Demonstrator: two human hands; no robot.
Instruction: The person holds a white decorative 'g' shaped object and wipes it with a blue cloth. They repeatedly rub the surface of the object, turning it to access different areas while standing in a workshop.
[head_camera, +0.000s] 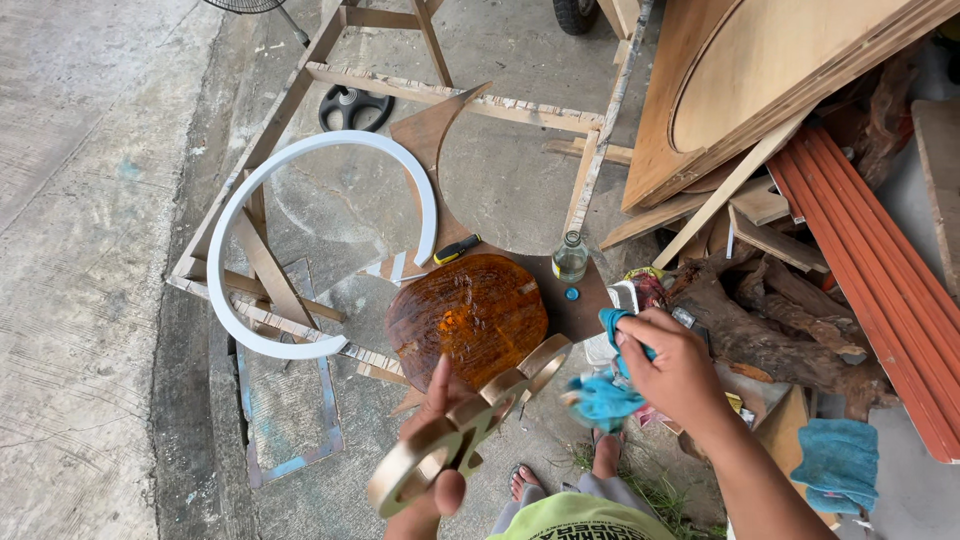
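A round, glossy amber-brown wooden slab (468, 315) lies on a bare timber frame (300, 90). Above its near edge, the left hand (432, 440) grips a gold-painted curved wooden cutout (462, 422), tilted, while the right hand (675, 370), fingers curled, clutches a crumpled blue cloth (606, 392).

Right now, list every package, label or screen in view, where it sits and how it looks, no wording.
Bottle: clear glass, upright on the brown board, its blue cap lying beside it.
Wrapper: crumpled, red and yellow, right of the bottle, above the right hand.
No screens.
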